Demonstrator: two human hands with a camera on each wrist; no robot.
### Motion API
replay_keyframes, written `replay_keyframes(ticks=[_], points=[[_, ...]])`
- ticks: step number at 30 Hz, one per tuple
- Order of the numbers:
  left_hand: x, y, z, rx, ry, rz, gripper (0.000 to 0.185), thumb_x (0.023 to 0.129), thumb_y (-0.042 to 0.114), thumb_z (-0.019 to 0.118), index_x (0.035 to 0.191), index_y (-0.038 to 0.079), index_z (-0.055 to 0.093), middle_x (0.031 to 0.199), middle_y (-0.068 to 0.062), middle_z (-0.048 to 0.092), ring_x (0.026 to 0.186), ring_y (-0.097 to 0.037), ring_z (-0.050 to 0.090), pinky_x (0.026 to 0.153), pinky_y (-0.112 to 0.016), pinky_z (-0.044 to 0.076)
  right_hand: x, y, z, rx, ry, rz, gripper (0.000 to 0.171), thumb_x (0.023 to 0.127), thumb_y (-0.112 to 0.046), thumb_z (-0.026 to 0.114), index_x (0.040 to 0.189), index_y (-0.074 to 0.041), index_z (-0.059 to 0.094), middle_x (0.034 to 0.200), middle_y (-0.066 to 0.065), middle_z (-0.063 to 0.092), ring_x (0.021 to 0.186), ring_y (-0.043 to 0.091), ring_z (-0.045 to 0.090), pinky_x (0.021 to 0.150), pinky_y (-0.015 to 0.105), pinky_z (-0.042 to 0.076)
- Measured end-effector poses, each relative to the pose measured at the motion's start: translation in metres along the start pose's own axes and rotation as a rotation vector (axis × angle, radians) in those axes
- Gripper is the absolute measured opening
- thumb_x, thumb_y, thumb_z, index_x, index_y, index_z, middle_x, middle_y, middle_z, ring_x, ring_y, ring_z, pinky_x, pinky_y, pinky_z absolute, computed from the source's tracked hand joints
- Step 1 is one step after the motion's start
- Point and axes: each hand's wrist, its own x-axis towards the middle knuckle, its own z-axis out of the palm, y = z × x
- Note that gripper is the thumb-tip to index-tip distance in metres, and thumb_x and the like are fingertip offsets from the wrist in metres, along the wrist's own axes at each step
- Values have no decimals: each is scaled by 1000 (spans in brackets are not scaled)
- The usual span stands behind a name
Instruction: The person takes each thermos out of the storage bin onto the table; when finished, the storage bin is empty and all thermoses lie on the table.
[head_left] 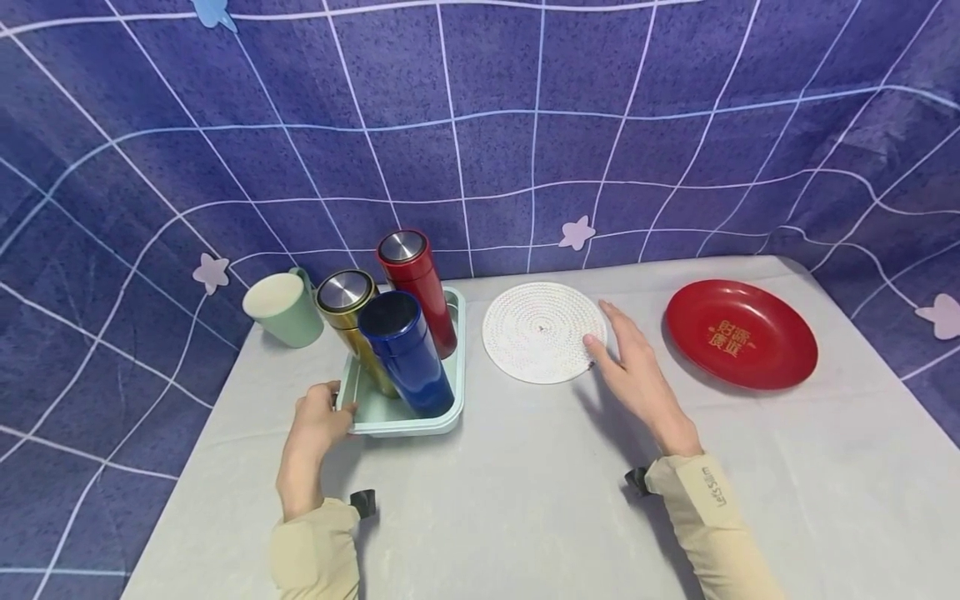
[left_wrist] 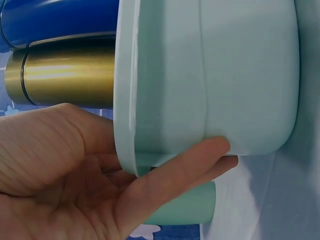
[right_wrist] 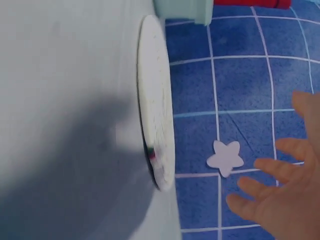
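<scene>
The left hand (head_left: 318,421) is gripping the mint tray (head_left: 450,367) at its near-left corner, so keeping it level is steadying the upright flasks (head_left: 405,350), while the right hand (head_left: 626,367) is hovering spread wide beside the white woven mat (head_left: 536,333).

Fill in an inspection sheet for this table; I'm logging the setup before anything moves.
Surface: table under a pale grey cloth, smooth.
Job's things: mint tray holding red flask, gold flask and blue flask, all upright; white woven mat lies flat beside the tray.
Clutter: green mug left of the tray; red plate at right.
Hands: left hand grips the tray's near left corner; right hand open, fingertips at the mat's edge.
Cables: nothing seen.
Surroundings: blue grid-patterned backdrop with star cutouts.
</scene>
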Motion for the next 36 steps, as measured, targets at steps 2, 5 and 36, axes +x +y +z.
replay_keyframes(ticks=[2,5,36], points=[[0,0,0,-6,1,-1,45,93,-2,53,132,-21,43,114,-40,59,91,-39,67,73,-39,57,1,-1,3,72,-18,-15,64,98,-27,58,152,-8,32,155,15,35,141,37,33,113,55,28],[-1,0,-1,-27,-3,-2,45,92,-3,53,132,-22,43,113,-41,59,86,-38,68,68,-37,58,4,-3,7,236,-73,-25,67,96,-18,62,153,-9,30,155,15,34,140,38,35,112,54,31],[-1,-1,-1,-97,-1,-7,43,91,-6,50,131,-22,44,113,-41,58,84,-39,68,60,-32,58,20,-65,62,549,-292,-107,80,83,-7,77,152,-14,36,152,10,42,134,30,47,109,41,39]])
